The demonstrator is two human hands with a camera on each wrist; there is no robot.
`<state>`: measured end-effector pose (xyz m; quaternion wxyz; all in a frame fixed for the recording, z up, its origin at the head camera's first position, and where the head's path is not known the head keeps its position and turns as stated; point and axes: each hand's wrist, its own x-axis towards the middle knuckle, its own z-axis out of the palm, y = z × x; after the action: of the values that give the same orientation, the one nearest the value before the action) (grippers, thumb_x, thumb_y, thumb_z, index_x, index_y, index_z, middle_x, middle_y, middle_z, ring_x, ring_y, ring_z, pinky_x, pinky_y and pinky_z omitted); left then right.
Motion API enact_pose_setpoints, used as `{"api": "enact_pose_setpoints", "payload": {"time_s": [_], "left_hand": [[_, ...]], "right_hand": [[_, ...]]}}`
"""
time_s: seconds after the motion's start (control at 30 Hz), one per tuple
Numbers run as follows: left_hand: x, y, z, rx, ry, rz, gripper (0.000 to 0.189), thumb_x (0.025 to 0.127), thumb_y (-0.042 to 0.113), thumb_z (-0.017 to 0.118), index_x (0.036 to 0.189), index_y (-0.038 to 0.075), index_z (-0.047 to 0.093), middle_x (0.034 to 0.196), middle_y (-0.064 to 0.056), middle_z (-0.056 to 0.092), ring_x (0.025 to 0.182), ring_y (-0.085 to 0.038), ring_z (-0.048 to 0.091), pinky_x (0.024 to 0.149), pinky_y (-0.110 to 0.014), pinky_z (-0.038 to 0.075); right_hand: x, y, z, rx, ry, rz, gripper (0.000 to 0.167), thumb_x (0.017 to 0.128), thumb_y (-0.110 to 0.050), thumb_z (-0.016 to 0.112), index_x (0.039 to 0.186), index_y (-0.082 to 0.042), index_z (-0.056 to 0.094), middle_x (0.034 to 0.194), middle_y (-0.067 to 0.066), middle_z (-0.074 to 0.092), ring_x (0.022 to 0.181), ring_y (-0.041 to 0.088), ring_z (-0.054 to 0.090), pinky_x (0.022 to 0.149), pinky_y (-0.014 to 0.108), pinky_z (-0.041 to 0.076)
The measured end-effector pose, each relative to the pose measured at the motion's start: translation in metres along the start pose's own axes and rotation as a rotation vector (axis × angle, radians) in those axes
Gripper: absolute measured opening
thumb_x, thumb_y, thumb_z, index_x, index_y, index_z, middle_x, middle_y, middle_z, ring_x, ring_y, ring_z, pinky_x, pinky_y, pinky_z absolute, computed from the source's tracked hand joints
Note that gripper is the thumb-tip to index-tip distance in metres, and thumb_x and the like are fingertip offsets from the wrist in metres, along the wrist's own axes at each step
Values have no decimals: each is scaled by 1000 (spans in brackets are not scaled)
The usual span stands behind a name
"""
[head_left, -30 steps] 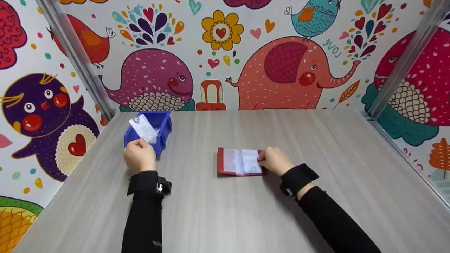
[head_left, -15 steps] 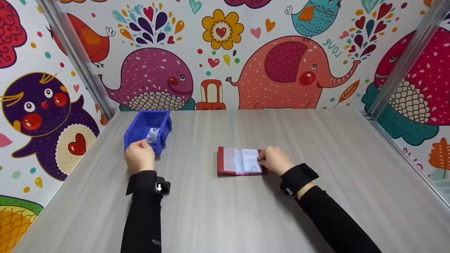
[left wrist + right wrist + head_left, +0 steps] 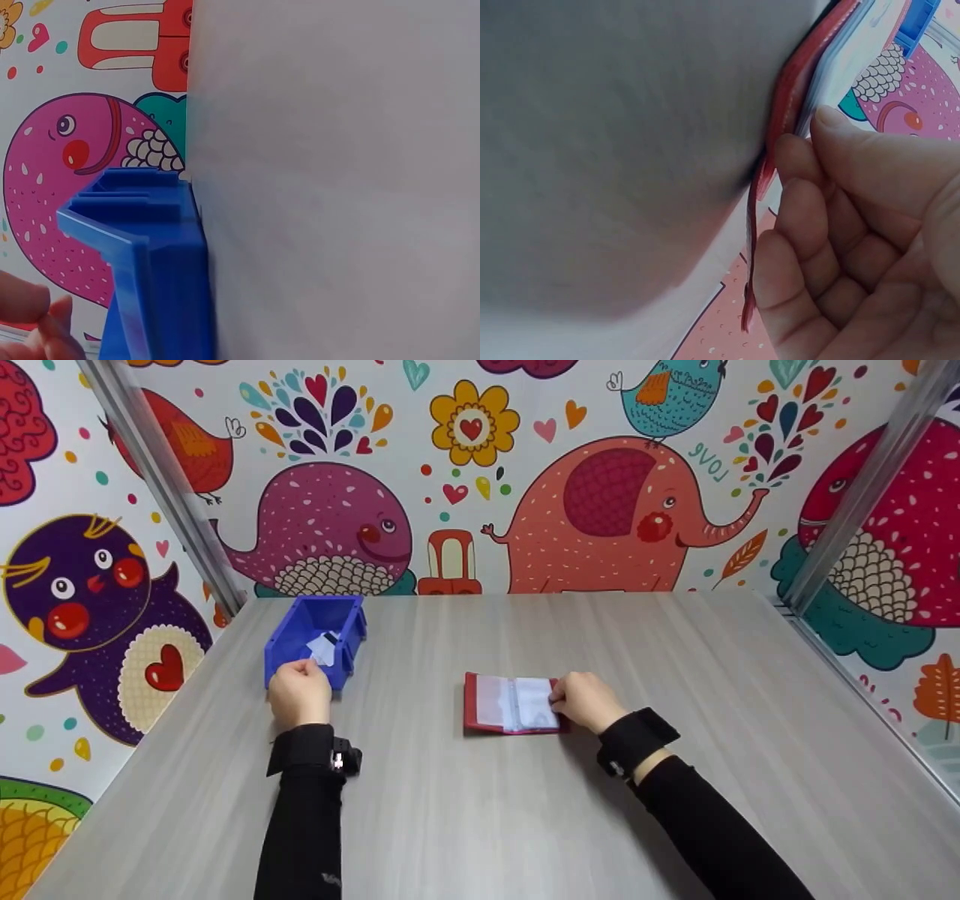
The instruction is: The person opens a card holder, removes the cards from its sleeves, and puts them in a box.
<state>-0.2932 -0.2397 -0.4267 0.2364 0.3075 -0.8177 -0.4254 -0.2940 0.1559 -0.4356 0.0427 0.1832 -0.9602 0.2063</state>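
Observation:
My left hand (image 3: 298,694) is at the front of a blue bin (image 3: 281,652), its thumb and index fingertips drawn together. White cards (image 3: 322,647), one with a dark stripe, lie in the bin just beyond those fingertips. The left wrist view shows no card between the curled fingers (image 3: 26,300). An open red card holder (image 3: 471,705) with clear plastic sleeves lies mid-table. My right hand (image 3: 589,701) pinches its right edge. In the right wrist view the thumb (image 3: 885,161) presses on the stacked sleeves, with the other fingers curled behind the red cover (image 3: 791,90).
The bin stands at the back left of the wood-grain table (image 3: 420,810), close to the printed wall (image 3: 465,472). Metal posts (image 3: 169,495) rise at the corners. Both wrists wear black straps (image 3: 637,742).
The card that stuck up from my left fingertips is gone from there; the cards in the bin look different. The left hand hardly moved. My right hand and the card holder stayed put.

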Motion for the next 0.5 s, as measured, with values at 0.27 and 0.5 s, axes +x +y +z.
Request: {"api": "enact_pose_setpoints", "payload": {"time_s": [0.27, 0.5], "left_hand": [[-3, 4, 1, -21, -10, 54, 26, 95, 18, 55, 105, 2, 73, 118, -19, 67, 108, -41, 61, 91, -53, 44], [-6, 6, 1, -35, -23, 76, 26, 94, 18, 55, 104, 0, 72, 114, -20, 68, 106, -41, 62, 92, -52, 44]], "right_hand": [[0, 1, 1, 1, 12, -13, 8, 81, -2, 78, 89, -2, 78, 88, 8, 73, 87, 30, 68, 77, 43, 54], [0, 2, 1, -2, 15, -19, 7, 81, -1, 78, 88, -2, 78, 87, 9, 73, 86, 30, 68, 77, 43, 54]]}}
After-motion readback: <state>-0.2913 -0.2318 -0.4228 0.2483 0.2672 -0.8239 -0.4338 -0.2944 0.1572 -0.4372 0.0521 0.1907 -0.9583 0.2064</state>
